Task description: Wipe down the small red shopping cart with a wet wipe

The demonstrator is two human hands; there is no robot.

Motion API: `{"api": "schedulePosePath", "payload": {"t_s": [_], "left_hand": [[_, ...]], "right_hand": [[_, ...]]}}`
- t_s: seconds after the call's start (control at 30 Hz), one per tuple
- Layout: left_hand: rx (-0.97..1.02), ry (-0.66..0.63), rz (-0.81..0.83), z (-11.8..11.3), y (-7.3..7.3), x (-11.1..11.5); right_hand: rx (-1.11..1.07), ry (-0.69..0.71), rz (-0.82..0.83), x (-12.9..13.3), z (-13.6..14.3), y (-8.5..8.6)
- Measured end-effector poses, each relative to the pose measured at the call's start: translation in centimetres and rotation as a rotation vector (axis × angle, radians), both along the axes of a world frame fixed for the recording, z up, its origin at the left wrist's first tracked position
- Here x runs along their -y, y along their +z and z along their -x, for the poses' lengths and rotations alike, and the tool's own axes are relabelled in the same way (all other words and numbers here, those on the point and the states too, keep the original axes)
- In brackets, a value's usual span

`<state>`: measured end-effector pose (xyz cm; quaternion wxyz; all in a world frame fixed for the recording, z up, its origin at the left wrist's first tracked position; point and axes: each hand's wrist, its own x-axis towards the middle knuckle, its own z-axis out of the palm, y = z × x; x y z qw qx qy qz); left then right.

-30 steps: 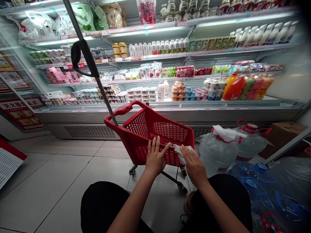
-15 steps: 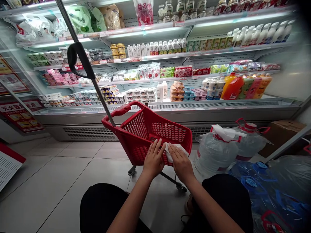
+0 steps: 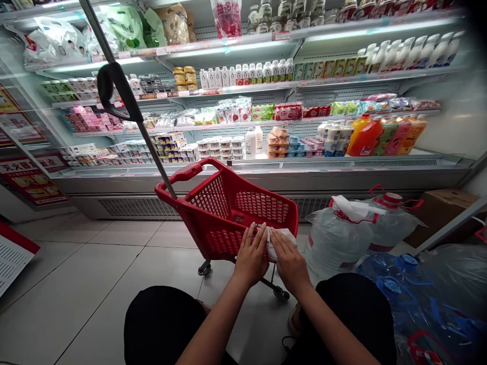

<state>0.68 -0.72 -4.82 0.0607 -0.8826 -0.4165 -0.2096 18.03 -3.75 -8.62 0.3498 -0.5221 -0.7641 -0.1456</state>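
Observation:
A red plastic shopping basket cart [image 3: 224, 235] on small wheels stands in front of my knees. Its long grey pole with a black grip [image 3: 120, 91] leans up to the left. My right hand [image 3: 291, 258] holds a white cloth or tissue [image 3: 271, 248] against the near side of the basket, close to its right end; the fingers partly cover it. Beside it, my left hand [image 3: 251, 256] rests with outstretched fingers on the basket's near wall and rim, its fingertips close to the cloth's left edge.
Behind the cart runs a refrigerated shelf unit [image 3: 243, 175] filled with bottles, cups and packs. Large clear water jugs [image 3: 338, 238] stand to the right, with blue-handled jugs [image 3: 403, 284] nearer me. A cardboard box [image 3: 441, 213] sits behind them. Grey floor tiles [image 3: 99, 289] lie left.
My left hand has slid right along the basket, closer to my right hand. My right hand and the cloth have moved slightly right, and the cart has shifted slightly left.

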Motion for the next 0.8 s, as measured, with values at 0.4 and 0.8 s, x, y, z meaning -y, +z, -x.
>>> {"api": "schedulePosePath", "payload": {"t_s": [0.4,0.8], "left_hand": [[-0.004,-0.061,0.005,1.7,0.2,-1.2],[0.03,-0.027,-0.006,2.6,0.4,-0.2]], "right_hand": [[-0.02,0.056,0.068,-1.8,-5.6,-1.0],[-0.104,0.041,-0.018,0.5,-1.9,-1.6]]}}
